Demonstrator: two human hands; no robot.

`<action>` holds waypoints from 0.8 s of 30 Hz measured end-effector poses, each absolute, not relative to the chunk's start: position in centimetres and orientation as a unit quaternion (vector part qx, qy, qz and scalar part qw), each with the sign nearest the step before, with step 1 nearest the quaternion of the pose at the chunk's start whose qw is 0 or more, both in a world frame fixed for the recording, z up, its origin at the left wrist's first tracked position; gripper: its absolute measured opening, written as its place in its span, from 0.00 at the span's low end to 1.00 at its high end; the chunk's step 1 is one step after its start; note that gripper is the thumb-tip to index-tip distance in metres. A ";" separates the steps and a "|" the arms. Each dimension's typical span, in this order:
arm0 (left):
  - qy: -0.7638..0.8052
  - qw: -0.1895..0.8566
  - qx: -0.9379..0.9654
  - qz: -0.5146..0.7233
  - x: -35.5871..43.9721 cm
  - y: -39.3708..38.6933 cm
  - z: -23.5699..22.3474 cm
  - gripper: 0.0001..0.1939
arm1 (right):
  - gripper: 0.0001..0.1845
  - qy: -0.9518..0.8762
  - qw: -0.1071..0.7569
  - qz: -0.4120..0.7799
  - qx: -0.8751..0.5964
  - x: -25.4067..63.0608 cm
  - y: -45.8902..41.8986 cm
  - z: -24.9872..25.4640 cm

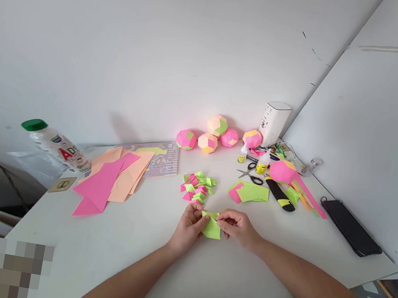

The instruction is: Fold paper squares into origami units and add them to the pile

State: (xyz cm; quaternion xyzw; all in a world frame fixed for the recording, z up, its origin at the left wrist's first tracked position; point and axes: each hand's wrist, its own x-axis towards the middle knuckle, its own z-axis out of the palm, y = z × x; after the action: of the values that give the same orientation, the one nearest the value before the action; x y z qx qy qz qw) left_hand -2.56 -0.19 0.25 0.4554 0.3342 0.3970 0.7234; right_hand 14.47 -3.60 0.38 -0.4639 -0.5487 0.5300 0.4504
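A small square of lime green paper (213,229) is held up between both hands over the table's front half. My left hand (189,226) pinches its left edge, thumb on top. At the upper right part of the sheet, my right hand (238,228) grips it with closed fingertips. Just beyond the hands lies a pile of small folded pink and green paper pieces (198,187). To the right of that pile are flat green paper sheets (255,193) with pink ones partly under them.
Pink and peach paper sheets (101,186) and a notebook (166,161) lie left, near a tilted bottle (65,149). Several paper balls (207,143) stand along the wall. Scissors (251,174), glue bottles (263,163), a cutter knife (279,194) and a black case (351,228) are right.
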 end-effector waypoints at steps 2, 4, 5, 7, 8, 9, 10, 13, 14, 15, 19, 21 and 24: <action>0.319 0.731 0.452 0.400 -2.5 -0.3 0.4 0.19 | 0.13 -0.538 0.453 0.531 -0.472 14.4 -3.6 0.2; 0.303 0.737 0.452 0.401 -2.5 -0.4 0.3 0.20 | 0.16 -0.522 0.456 0.542 -0.476 14.4 -3.5 0.0; 0.299 0.738 0.454 0.399 -2.5 -0.4 0.3 0.20 | 0.19 -0.513 0.457 0.548 -0.477 14.4 -3.5 0.0; 0.297 0.733 0.459 0.405 -2.5 -0.4 0.0 0.18 | 0.24 -0.503 0.452 0.557 -0.482 14.4 -3.5 -0.1; 0.296 0.727 0.464 0.411 -2.5 -0.4 -0.2 0.17 | 0.25 -0.500 0.447 0.561 -0.486 14.4 -3.5 -0.1; 0.294 0.719 0.473 0.417 -2.5 -0.3 -0.4 0.16 | 0.26 -0.499 0.440 0.563 -0.490 14.4 -3.5 -0.1; 0.292 0.708 0.484 0.423 -2.6 -0.3 -0.6 0.15 | 0.26 -0.499 0.435 0.564 -0.493 14.4 -3.5 -0.1; 0.290 0.685 0.520 0.419 -2.7 -0.2 -1.0 0.10 | 0.23 -0.505 0.424 0.566 -0.495 14.4 -3.5 0.2; 0.291 0.681 0.529 0.414 -2.8 -0.1 -1.1 0.09 | 0.21 -0.509 0.422 0.565 -0.493 14.4 -3.5 0.3; 0.294 0.677 0.536 0.409 -2.8 -0.1 -1.1 0.09 | 0.19 -0.512 0.420 0.565 -0.492 14.4 -3.5 0.3; 0.305 0.668 0.549 0.398 -2.9 -0.2 -1.0 0.15 | 0.14 -0.514 0.414 0.564 -0.496 14.5 -3.5 0.4; 0.308 0.669 0.548 0.397 -2.9 -0.2 -0.9 0.18 | 0.13 -0.518 0.411 0.563 -0.496 14.5 -3.5 0.2; 0.309 0.670 0.548 0.393 -2.9 -0.2 -1.1 0.20 | 0.13 -0.533 0.401 0.557 -0.495 14.6 -3.5 -0.1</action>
State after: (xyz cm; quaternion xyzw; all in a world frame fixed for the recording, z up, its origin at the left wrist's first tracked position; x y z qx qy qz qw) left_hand -2.86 -0.20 -1.10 0.5480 0.3093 0.3932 0.6704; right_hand 14.63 -3.48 -0.05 -0.4950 -0.5327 0.5575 0.4006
